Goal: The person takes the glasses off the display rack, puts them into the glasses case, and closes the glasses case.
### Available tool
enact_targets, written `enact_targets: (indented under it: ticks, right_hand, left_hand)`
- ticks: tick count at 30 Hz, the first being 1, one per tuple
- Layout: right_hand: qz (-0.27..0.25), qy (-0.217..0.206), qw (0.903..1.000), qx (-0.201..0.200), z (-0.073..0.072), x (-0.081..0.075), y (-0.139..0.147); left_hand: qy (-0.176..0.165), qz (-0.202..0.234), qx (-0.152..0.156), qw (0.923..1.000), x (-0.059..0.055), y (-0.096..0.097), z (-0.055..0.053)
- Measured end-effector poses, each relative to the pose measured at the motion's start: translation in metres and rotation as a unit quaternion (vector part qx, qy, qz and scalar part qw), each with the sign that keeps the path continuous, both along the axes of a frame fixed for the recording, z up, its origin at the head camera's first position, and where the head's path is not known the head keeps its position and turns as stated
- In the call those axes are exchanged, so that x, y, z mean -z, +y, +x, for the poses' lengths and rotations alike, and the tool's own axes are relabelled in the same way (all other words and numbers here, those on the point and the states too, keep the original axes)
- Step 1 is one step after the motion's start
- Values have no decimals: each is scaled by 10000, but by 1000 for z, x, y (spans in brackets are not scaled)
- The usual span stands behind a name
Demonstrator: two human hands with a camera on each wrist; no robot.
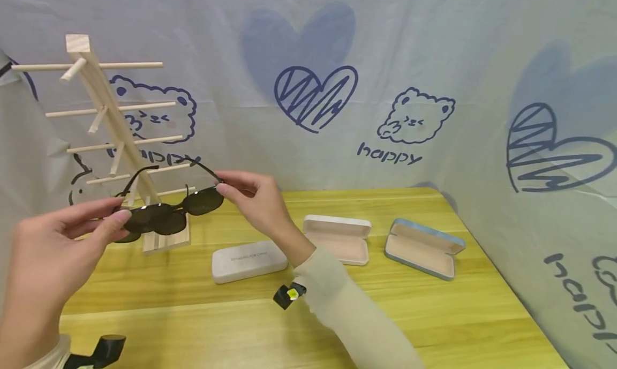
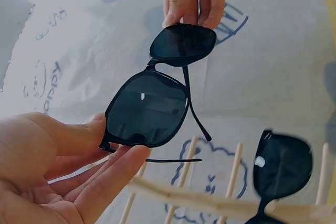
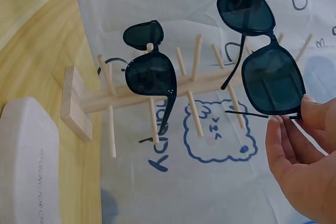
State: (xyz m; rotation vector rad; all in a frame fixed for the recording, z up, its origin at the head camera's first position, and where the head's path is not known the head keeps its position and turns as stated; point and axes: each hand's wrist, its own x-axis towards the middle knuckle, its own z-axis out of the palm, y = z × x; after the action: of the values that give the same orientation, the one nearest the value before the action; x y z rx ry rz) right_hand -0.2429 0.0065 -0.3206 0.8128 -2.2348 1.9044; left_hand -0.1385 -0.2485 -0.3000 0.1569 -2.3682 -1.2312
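A pair of black sunglasses is held up in front of the wooden rack, its temples unfolded and pointing away from me. My left hand pinches the left end of the frame between thumb and fingers. At the opposite end, my right hand pinches the corner by the hinge. Both dark lenses of the held sunglasses show in the left wrist view. A second pair of sunglasses hangs on low pegs of the rack; in the head view the held pair partly covers it.
The peg rack stands upright at the table's left. A closed white glasses case lies right of its base. Farther right are an open white case and an open blue case. Printed cloth hangs behind the table.
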Motion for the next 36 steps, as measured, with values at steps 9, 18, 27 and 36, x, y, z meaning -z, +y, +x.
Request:
enact_targets:
  ticks: [9,18,27,36]
  right_hand:
    - [-355,-146,9980,502,7,17,35]
    - [-326,-242,9965,734,11,32,60]
    - [-267,-432,9949,870,13,43,81]
    - [103,-577,9942,900,15,53,97]
  left_hand:
    - [69,-319,777,9964,17,33,-11]
    - [49,-248,1199,9925,37,55,-24]
    - [144,-276,1452,9889,51,72,-34]
    - [92,-395,1660,9853,63,85,-37]
